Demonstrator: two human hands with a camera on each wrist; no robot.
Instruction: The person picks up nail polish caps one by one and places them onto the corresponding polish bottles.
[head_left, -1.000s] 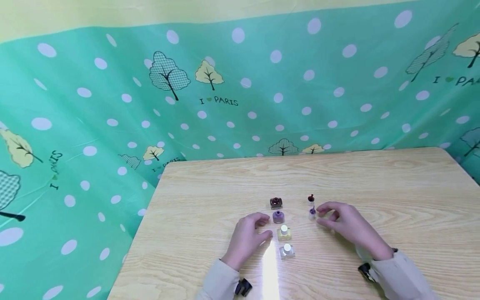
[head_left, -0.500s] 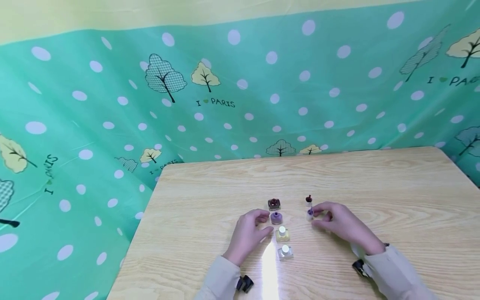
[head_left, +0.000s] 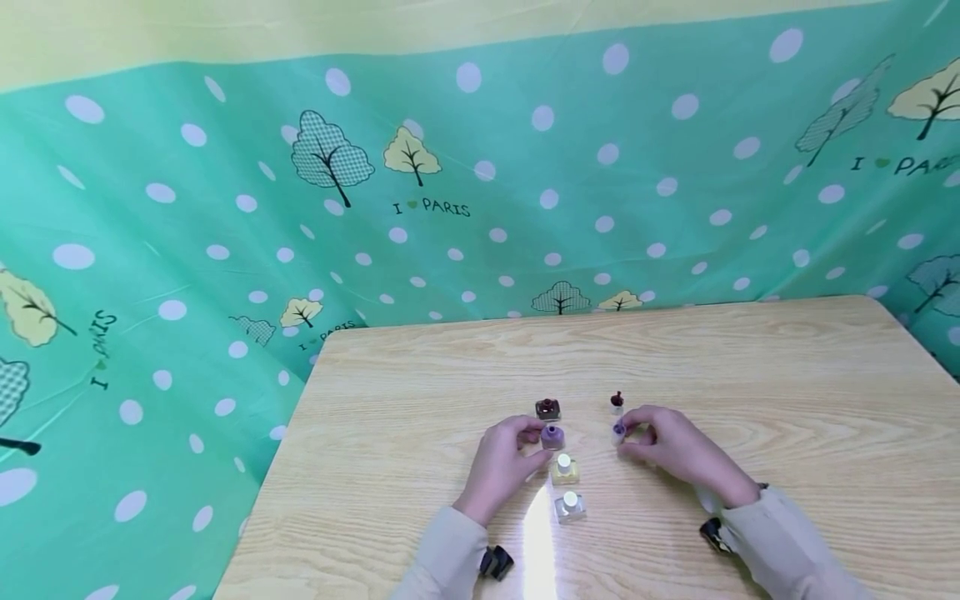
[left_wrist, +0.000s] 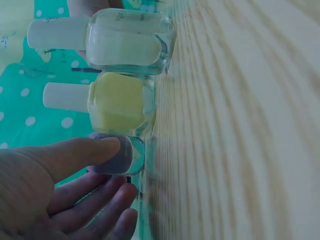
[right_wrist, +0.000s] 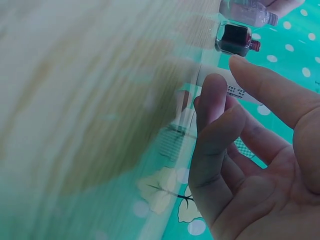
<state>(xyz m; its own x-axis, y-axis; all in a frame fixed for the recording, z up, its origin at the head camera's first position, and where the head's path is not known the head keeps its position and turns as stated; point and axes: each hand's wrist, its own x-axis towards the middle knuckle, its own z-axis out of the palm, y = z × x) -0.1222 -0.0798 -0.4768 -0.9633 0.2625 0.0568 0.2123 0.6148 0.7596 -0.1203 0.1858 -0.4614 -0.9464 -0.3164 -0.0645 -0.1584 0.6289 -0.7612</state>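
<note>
In the head view my left hand (head_left: 501, 461) has its thumb and fingers about an uncapped purple nail polish bottle (head_left: 552, 438). The left wrist view shows the thumb lying across that bottle (left_wrist: 122, 156), fingertips on its other side. Off to the right, my right hand (head_left: 667, 440) holds the white cap (head_left: 618, 435) of purple polish between thumb and fingers; it stands brush up. The right wrist view shows printing on a white cap (right_wrist: 231, 82), partly hidden by the fingers. A dark red open bottle (head_left: 547, 408) is just behind the purple one.
A second cap (head_left: 617, 403) with a dark red brush stands behind the right hand. Nearer me are a capped yellow bottle (head_left: 565, 470) and a capped clear bottle (head_left: 570, 507), in line with the others on the wooden table (head_left: 405, 400). A patterned cloth (head_left: 450, 208) hangs behind.
The left thumb and fingers have come in around the purple bottle. My right hand has moved left, its fingers closing on the purple polish cap. The bottles have stayed in place.
</note>
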